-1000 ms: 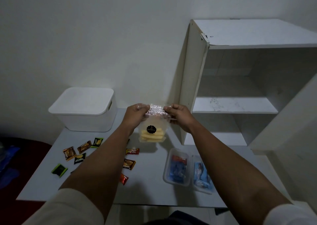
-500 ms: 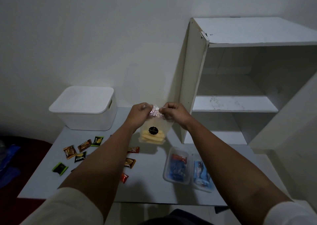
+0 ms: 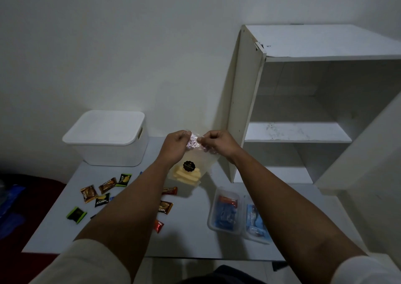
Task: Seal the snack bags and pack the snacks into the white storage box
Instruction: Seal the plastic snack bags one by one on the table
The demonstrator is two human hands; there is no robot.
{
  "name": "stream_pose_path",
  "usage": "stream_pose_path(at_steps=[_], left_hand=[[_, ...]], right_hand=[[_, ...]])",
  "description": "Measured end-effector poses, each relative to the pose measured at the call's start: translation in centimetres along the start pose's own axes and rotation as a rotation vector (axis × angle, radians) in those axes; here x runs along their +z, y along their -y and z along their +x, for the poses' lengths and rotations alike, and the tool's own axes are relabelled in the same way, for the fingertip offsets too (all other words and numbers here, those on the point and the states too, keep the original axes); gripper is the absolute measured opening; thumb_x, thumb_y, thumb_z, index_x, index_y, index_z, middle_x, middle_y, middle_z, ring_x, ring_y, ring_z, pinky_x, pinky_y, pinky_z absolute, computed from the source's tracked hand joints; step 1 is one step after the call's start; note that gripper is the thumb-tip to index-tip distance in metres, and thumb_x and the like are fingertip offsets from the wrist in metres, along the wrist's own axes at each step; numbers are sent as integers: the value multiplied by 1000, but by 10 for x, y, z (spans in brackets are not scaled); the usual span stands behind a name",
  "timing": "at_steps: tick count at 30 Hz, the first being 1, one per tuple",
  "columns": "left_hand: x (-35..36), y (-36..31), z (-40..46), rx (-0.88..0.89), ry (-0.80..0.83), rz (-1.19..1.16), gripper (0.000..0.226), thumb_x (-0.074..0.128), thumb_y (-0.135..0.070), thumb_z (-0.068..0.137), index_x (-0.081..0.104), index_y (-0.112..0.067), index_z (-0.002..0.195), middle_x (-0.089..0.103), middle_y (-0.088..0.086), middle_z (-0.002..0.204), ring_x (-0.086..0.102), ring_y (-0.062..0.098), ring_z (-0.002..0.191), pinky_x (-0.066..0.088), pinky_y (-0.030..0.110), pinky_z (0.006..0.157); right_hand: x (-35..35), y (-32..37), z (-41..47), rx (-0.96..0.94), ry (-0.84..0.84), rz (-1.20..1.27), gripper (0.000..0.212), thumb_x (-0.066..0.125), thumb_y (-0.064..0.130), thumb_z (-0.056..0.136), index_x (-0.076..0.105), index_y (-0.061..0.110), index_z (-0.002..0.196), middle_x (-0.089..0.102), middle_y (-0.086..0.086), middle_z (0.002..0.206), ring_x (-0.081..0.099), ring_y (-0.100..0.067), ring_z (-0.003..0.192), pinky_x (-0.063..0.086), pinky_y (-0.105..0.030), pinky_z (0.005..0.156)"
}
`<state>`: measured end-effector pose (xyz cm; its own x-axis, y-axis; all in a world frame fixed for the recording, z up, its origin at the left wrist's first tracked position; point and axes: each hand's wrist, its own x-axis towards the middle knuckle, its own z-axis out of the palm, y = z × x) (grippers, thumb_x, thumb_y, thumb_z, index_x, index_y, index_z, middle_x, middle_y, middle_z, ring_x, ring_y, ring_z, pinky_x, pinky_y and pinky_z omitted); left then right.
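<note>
A clear snack bag (image 3: 191,171) with pale yellow sticks and a round black sticker hangs above the middle of the table. My left hand (image 3: 175,146) and my right hand (image 3: 218,144) both pinch its crinkled top, close together. The white storage box (image 3: 108,138), lid on, stands at the table's back left. Several small wrapped snacks (image 3: 102,193) lie scattered on the left half, and a few more wrapped snacks (image 3: 166,206) sit between my forearms.
A clear plastic tray (image 3: 225,213) with blue packets and a second tray (image 3: 256,225) lie at the front right of the grey table (image 3: 191,240). A white open shelf unit (image 3: 303,114) stands at the right. A dark red surface (image 3: 28,197) lies left of the table.
My hands have drawn closer together along the bag's top, bunching it, and the bag has tilted slightly.
</note>
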<state>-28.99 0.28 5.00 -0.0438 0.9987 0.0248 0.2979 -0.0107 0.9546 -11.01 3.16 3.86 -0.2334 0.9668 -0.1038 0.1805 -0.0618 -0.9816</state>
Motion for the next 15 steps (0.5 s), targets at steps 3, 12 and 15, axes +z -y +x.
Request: stream_pose_path(at_steps=[3, 12, 15], left_hand=[[-9, 3, 2, 38, -15, 46, 38, 52, -23, 105, 48, -6, 71, 41, 8, 71, 45, 11, 64, 43, 7, 55], [-48, 32, 17, 55, -50, 125, 40, 55, -30, 102, 46, -14, 66, 40, -1, 63, 37, 8, 57, 35, 25, 57], [-60, 37, 26, 15, -34, 47, 37, 56, -30, 102, 53, -13, 69, 49, -5, 63, 46, 1, 55, 44, 24, 65]], right_hand=[[3, -6, 2, 1, -5, 26, 21, 78, 18, 89, 70, -1, 87, 65, -9, 69, 56, -7, 54, 45, -22, 56], [33, -11, 5, 11, -6, 43, 18, 77, 18, 90, 70, 8, 77, 64, 4, 60, 56, -7, 55, 48, -24, 60], [47, -7, 8, -22, -63, 29, 26, 77, 20, 90, 71, -5, 85, 67, -1, 64, 60, -8, 56, 52, -30, 66]])
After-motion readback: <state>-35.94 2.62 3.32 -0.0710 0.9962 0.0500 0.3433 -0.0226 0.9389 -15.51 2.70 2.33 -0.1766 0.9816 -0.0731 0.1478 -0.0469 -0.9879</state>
